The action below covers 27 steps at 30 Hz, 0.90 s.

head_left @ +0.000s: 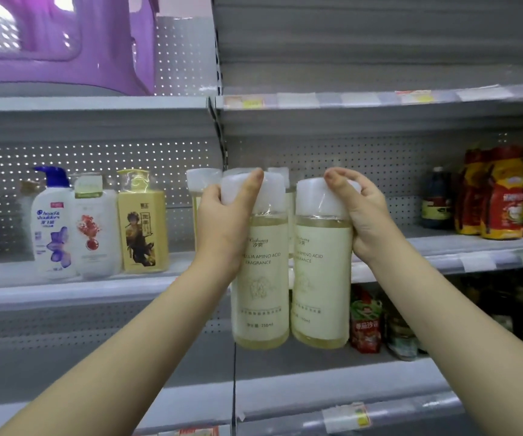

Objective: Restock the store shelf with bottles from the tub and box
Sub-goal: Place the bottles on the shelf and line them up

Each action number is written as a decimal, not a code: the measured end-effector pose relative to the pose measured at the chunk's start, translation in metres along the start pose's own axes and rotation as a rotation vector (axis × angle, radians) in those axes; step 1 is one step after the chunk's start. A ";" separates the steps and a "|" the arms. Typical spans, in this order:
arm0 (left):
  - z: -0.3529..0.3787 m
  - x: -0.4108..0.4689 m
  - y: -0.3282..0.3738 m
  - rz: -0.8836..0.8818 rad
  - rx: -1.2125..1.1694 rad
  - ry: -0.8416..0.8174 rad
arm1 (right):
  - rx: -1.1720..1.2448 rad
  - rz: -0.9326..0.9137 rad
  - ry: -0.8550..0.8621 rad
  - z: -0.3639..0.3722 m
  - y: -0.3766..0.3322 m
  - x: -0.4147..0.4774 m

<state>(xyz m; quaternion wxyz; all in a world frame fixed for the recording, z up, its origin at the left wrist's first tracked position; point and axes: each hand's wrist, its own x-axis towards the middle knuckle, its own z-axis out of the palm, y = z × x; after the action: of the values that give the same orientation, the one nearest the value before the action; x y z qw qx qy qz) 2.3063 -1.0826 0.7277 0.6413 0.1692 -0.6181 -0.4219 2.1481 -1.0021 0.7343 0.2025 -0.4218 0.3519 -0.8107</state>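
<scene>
At the front edge of the grey shelf [2, 280], arms outstretched, the left hand [222, 212] grips the left bottle [260, 284] by its white cap, the right hand [365, 212] the right bottle [320, 284] likewise. Both hang upright, side by side. Shampoo bottles [96, 225] stand leftward against pegboard [96, 155].

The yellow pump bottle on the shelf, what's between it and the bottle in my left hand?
Head view: a white-capped bottle stands there, partly hidden behind the left hand.

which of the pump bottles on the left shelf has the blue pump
The white Head & Shoulders bottle with the purple flower. The white bottle with the red print beside it and the yellow bottle have pale tops.
</scene>
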 end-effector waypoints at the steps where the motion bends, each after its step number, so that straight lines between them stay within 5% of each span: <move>1: 0.004 0.006 -0.003 0.007 -0.006 0.002 | 0.008 -0.007 0.006 -0.001 -0.001 0.005; 16: 0.087 0.101 -0.034 0.154 -0.035 0.101 | -0.026 -0.171 -0.126 -0.032 0.005 0.149; 27: 0.110 0.139 -0.086 0.188 0.064 0.206 | 0.092 0.002 -0.164 -0.058 0.070 0.231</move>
<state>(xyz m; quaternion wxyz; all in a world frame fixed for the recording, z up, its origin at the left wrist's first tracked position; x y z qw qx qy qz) 2.1578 -1.2040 0.7744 0.7321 0.1734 -0.5755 -0.3206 1.9729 -1.1703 0.7840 0.2507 -0.4766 0.2970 -0.7886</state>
